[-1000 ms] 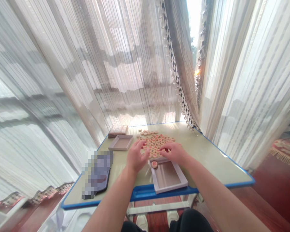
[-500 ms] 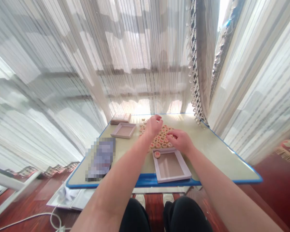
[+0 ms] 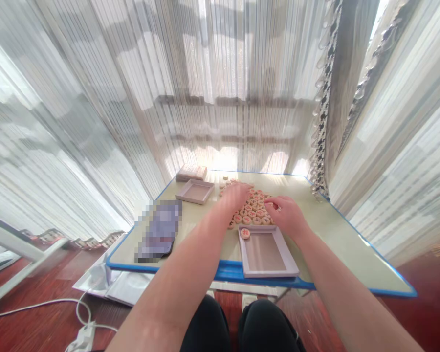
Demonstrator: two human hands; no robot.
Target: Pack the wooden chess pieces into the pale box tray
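Many round Chinese chess pieces (image 3: pixel 252 213) with red and dark characters lie spread across the table in front of me. Over the far left part of them is my left hand (image 3: pixel 237 194), its fingers stretched to the right and partly hidden. My right hand (image 3: pixel 286 212) rests at the right edge of the pieces, thumb and fingers curved with a gap between them; I see no piece held there. Nearer to me, a shallow box (image 3: pixel 266 252) sits at the table's front edge. One chess piece (image 3: pixel 245 233) with a red character stands in its far left corner.
A second shallow box part (image 3: pixel 195 191) lies at the left, with a stacked packet (image 3: pixel 191 172) behind it. A blurred-out phone-like item (image 3: pixel 160 230) is on the left of the blue-edged table (image 3: pixel 337 239). Sheer curtains (image 3: pixel 220 98) hang just behind.
The view has shifted, so the table sits a little further right. My left hand has lowered toward the pieces and its fingers have stretched out. My right hand stays at the right edge.
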